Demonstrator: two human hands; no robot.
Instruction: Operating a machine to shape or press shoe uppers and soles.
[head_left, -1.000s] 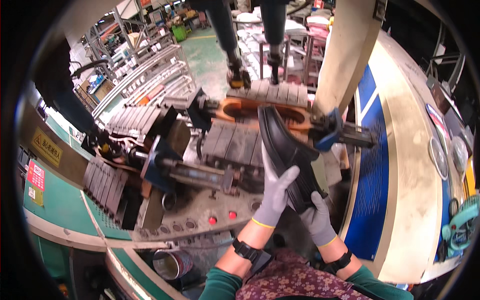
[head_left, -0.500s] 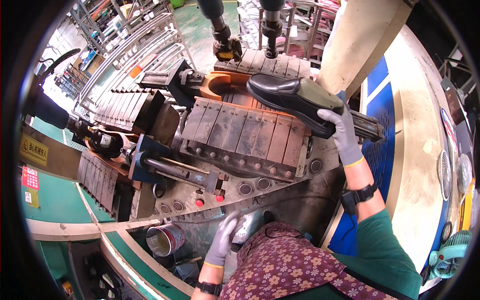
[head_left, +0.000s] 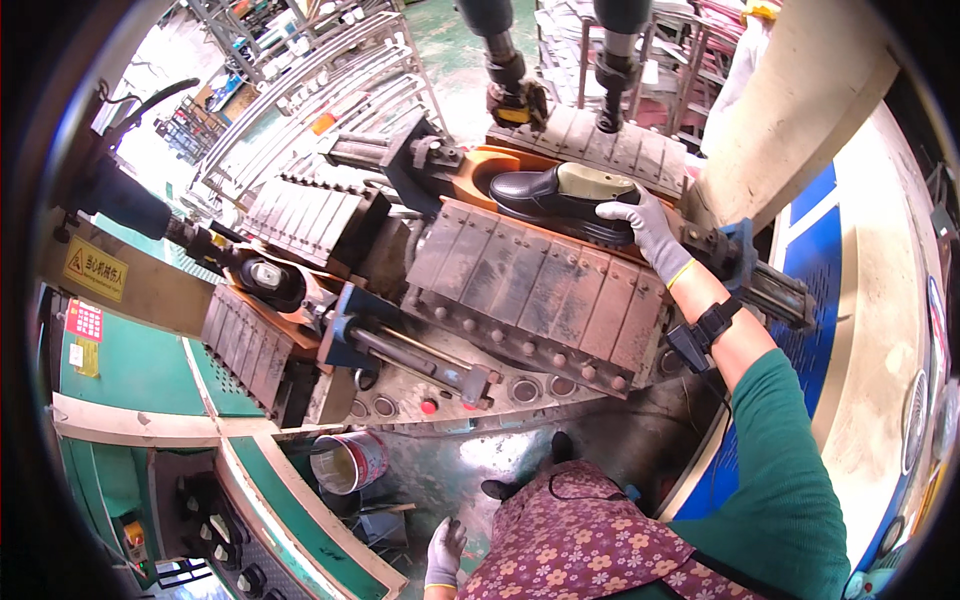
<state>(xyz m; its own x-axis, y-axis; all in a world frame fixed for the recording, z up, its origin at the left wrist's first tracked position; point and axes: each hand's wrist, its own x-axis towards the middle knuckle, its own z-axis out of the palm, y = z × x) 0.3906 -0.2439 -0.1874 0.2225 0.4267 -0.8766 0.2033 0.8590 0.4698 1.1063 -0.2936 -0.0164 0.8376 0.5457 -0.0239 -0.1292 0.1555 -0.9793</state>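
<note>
Shoe (head_left: pixel 530 200) lowered between near plates (head_left: pixel 540 280) and far plates (head_left: pixel 640 152) since the earlier frame; left hand (head_left: pixel 446 552) drawn back

Half a second earlier, the shoe was held tilted above the near plates; it is now found lying lengthwise between the two banks. Its toe is directed to the person's left, and its sole is turned downward. Whether full contact has been made beneath the sole cannot be told. A pale green last (head_left: pixel 598 182) is seated in the shoe, its upper surface exposed.

Heel contact is maintained by the right hand (head_left: pixel 648 228), gloved in grey. Its grip is narrow, closed about the heel end of the shoe and last. A black band (head_left: pixel 714 322) is worn on that wrist. The left hand, likewise gloved, is observed near the lower edge, well apart from the shoe; its grip is loosely open and nothing is held.

Beside the toe, an orange pad (head_left: pixel 472 180) is noted. Two upright rams are positioned above the far plates, the left ram (head_left: pixel 505 65) and the right ram (head_left: pixel 616 65), both apart from the shoe. To the left, a second shoe (head_left: pixel 285 290), black, is seated beneath a slanting ram (head_left: pixel 130 205). A red button (head_left: pixel 429 406) is fitted at the front of the metal table (head_left: pixel 405 390). Below it, an open bucket (head_left: pixel 372 455) is recorded.
</note>
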